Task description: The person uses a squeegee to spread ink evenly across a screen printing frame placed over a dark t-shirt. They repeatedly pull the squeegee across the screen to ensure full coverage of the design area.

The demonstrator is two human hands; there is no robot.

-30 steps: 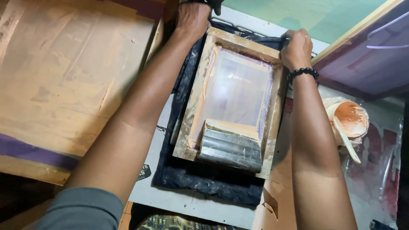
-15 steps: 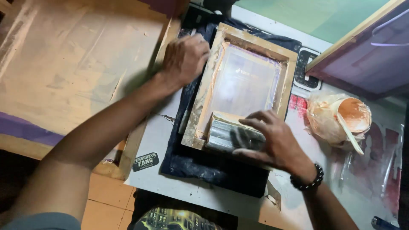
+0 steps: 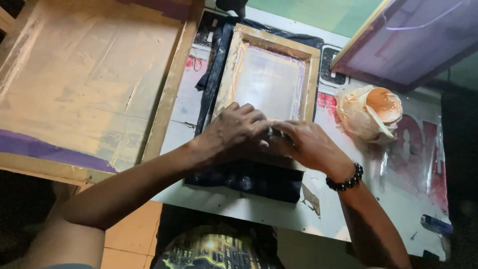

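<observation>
On the white table (image 3: 224, 206), near its front edge, a small wooden printing frame (image 3: 271, 74) lies flat on a dark cloth (image 3: 249, 182). Both hands meet at the near end of that frame. The left hand (image 3: 236, 132) comes in from the lower left, palm down, with its fingers (image 3: 244, 110) bent and lying close together over the lower rail. The right hand (image 3: 306, 144) comes in from the lower right, palm down as well, and its fingers point toward the left hand, touching it. A squeegee (image 3: 275, 133) shows only as a thin sliver between the two hands; both seem to press on it, but how the fingertips grip it is hidden under the knuckles. A black bead bracelet (image 3: 344, 180) circles the right wrist.

The frame's pale mesh shows bare above the hands, with a faint purple tinge. The dark cloth spreads out from under the frame toward the near edge of the table and also runs up along the frame's left side.

To the left, a much larger wooden frame (image 3: 89, 84) rests with a tan, stained screen and a purple band along its lower edge. To the right of the small frame, a crumpled plastic bag (image 3: 358, 117) holds a tub of orange paste (image 3: 384, 103). Another frame (image 3: 413, 40) with a purple screen leans at the upper right.
</observation>
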